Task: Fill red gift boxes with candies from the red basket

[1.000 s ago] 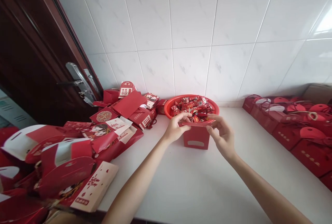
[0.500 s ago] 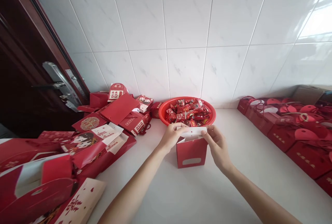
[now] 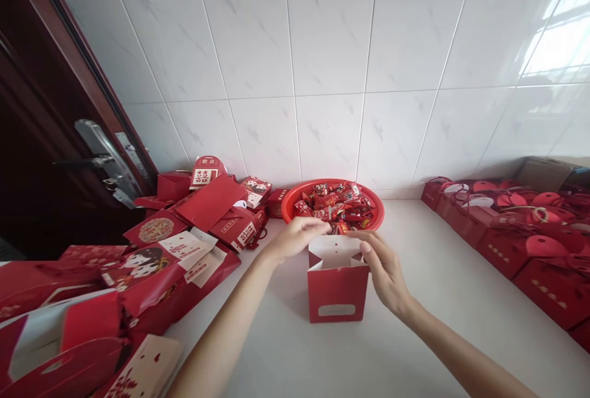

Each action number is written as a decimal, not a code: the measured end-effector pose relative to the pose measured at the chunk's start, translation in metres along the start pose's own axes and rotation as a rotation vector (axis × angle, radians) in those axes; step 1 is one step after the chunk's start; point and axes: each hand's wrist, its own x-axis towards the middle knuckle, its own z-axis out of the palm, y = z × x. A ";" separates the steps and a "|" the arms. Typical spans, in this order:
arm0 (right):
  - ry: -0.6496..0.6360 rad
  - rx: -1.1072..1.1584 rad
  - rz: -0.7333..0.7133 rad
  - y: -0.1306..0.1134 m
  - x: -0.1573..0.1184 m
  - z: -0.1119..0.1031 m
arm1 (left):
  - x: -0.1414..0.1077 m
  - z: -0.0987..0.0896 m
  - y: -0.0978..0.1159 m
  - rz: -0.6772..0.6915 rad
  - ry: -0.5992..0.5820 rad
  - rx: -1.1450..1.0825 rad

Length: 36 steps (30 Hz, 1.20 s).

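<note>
A red paper gift box stands upright on the white table, its top unfolded and its white inside showing. The pale oval on its front faces me. My left hand hovers at the back left of the rim, fingers stretched out and holding nothing. At the back right corner, my right hand has the rim between its thumb and fingers; some of those fingertips are hidden. Just behind the box sits a red plastic basin full of red-wrapped candies.
Flattened and half-folded red boxes lie heaped along the left. Rows of closed red boxes with handles fill the right side. A tiled wall rises behind, and a dark door is at the far left.
The box top has gone from partly closed to spread wide. The box sits closer to me, and my left hand has come off the rim and moved slightly left.
</note>
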 end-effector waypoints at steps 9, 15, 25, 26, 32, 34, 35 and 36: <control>0.156 0.098 0.132 0.013 0.092 -0.015 | 0.084 -0.026 -0.021 0.046 0.102 0.398; 0.210 0.199 0.322 0.048 0.122 0.005 | 0.103 -0.023 -0.042 0.096 0.172 0.384; 0.071 0.443 0.337 0.057 0.119 0.010 | 0.125 0.006 -0.041 0.364 0.155 -0.052; 0.171 0.518 0.348 0.060 0.120 0.009 | 0.126 0.005 -0.043 0.361 0.198 -0.082; 0.392 0.738 0.467 0.075 0.129 0.007 | 0.127 -0.009 -0.057 0.028 0.520 0.094; 0.387 0.759 0.470 0.080 0.131 0.005 | 0.126 -0.008 -0.056 -0.041 0.441 0.193; 0.393 0.767 0.469 0.082 0.131 0.003 | 0.125 -0.006 -0.055 -0.052 0.407 0.217; 0.397 0.776 0.471 0.084 0.131 0.002 | 0.124 -0.004 -0.053 -0.047 0.389 0.229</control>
